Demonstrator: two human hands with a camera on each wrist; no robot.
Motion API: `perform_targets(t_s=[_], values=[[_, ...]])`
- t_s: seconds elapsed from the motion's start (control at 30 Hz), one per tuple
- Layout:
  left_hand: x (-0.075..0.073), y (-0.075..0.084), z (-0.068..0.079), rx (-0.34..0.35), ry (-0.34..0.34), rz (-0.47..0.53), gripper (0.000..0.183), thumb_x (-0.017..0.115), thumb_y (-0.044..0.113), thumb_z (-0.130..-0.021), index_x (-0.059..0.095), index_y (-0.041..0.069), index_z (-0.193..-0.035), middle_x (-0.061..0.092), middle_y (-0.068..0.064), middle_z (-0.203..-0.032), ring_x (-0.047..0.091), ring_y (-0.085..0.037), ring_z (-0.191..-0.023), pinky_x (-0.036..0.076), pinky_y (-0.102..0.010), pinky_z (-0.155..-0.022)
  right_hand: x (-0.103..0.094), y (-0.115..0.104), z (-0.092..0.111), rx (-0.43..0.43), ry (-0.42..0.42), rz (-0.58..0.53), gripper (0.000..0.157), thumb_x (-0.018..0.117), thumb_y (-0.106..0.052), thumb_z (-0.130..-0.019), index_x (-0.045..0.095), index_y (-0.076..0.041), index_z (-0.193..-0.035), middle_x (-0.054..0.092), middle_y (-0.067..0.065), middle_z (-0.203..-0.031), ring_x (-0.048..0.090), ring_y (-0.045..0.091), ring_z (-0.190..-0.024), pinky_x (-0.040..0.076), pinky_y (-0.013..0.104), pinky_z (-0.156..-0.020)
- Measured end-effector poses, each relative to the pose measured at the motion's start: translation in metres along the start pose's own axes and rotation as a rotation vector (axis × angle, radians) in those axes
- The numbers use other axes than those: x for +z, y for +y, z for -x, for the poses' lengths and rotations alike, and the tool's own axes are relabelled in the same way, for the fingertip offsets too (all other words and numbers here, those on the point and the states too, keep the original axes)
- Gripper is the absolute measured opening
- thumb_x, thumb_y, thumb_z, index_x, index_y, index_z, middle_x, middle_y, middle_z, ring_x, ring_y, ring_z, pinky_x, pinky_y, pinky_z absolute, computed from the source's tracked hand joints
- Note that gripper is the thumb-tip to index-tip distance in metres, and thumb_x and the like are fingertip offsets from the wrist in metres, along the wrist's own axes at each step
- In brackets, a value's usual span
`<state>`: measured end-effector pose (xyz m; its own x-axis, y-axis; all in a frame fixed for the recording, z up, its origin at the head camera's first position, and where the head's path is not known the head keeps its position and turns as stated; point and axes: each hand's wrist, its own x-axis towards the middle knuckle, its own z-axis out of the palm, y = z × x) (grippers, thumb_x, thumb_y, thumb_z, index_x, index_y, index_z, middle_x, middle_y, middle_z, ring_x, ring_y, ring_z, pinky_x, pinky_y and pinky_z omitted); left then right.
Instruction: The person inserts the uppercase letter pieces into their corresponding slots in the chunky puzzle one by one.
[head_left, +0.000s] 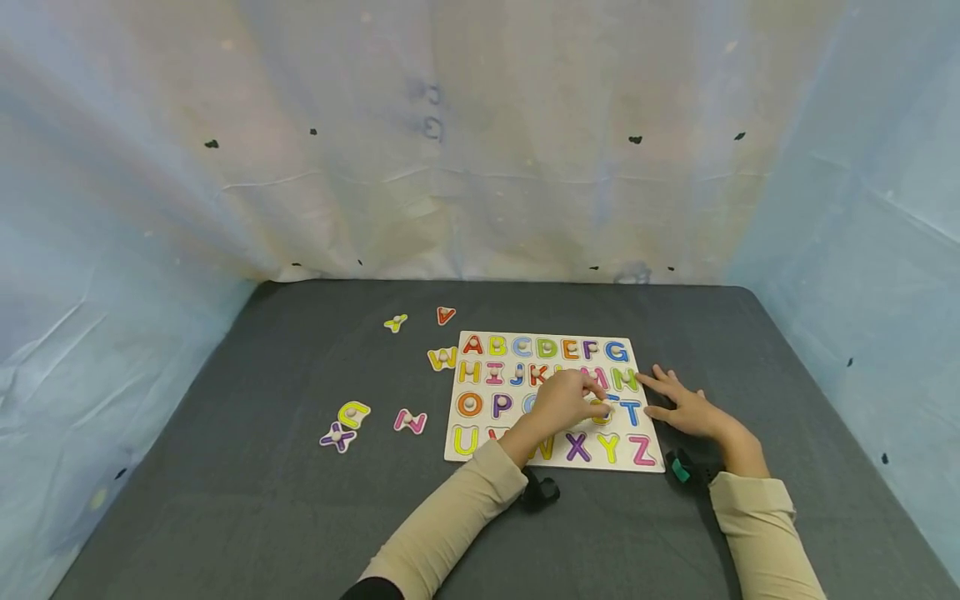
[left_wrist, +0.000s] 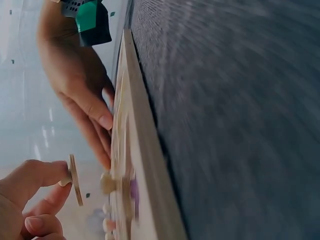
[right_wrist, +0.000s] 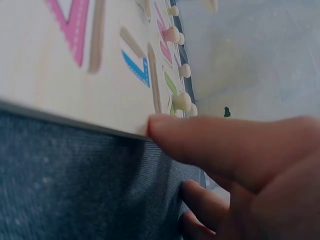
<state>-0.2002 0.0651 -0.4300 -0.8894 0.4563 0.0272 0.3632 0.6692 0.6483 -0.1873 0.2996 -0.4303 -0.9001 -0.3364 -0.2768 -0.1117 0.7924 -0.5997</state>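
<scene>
My left hand (head_left: 558, 406) reaches over a white wooden alphabet board (head_left: 555, 467). Thumb and index finger pinch the small knob of a thin letter piece (left_wrist: 75, 180); the left wrist view shows it edge-on, tilted and apart from the board, with its face hidden. Beneath those fingertips, yellow shows in the third row in the head view. At the board's right edge lies my right hand (head_left: 692, 410), fingers spread, with one fingertip touching the board's border beside the blue T recess (right_wrist: 135, 67). Knobbed letters such as the orange O (head_left: 469, 405) sit in the upper rows.
Loose letters lie left of the board: a yellow Y (head_left: 395, 323), a red V (head_left: 446, 316), a yellow W (head_left: 441, 358) close by its edge, a pink Z (head_left: 410, 422), and a yellow U (head_left: 353, 414) against a purple X (head_left: 338, 437). Dark cloth (head_left: 247, 500) covers the table.
</scene>
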Motion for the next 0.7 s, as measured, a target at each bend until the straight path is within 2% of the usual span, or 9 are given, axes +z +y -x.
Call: perform_targets(t_s=[0.2,0.37,0.53,0.7], values=[[0.013,0.011,-0.010,-0.062,-0.024,-0.008,0.014,0.076,0.037,-0.082,0.077,0.024,-0.084,0.068,0.009,-0.087,0.046,0.000,-0.069,0.033,-0.014,-0.059,0.001,0.001,0.001,-0.007,0.008,0.000,0.070,0.060,-0.033,-0.094,0.030,-0.001,-0.148,0.005,0.040,-0.153,-0.005,0.062,-0.139,-0.010,0.082,-0.097],[0.026,0.019,-0.018,-0.126,-0.035,-0.010,0.014,0.078,0.038,-0.079,0.078,0.025,-0.083,0.068,0.010,-0.090,0.046,0.000,-0.066,0.035,-0.016,-0.055,0.002,0.001,0.001,-0.001,0.007,-0.006,0.071,0.060,-0.034,-0.093,0.031,0.000,-0.148,0.005,0.040,-0.153,-0.005,0.062,-0.140,-0.010,0.082,-0.098],[0.033,0.026,-0.023,-0.141,-0.039,-0.060,0.013,0.079,0.038,-0.078,0.079,0.026,-0.083,0.069,0.012,-0.078,0.045,-0.001,-0.056,0.035,-0.017,-0.050,0.001,0.002,0.001,0.001,0.009,-0.004,0.071,0.060,-0.035,-0.093,0.031,-0.001,-0.148,0.005,0.040,-0.153,-0.005,0.062,-0.140,-0.009,0.082,-0.098],[0.037,0.030,-0.025,-0.164,-0.036,-0.083,0.011,0.078,0.037,-0.079,0.077,0.026,-0.079,0.066,0.014,-0.069,0.046,0.000,-0.055,0.035,-0.016,-0.053,0.000,0.001,0.001,-0.008,0.004,-0.006,0.071,0.060,-0.035,-0.094,0.030,0.001,-0.148,0.004,0.041,-0.153,-0.006,0.062,-0.139,-0.009,0.082,-0.097]])
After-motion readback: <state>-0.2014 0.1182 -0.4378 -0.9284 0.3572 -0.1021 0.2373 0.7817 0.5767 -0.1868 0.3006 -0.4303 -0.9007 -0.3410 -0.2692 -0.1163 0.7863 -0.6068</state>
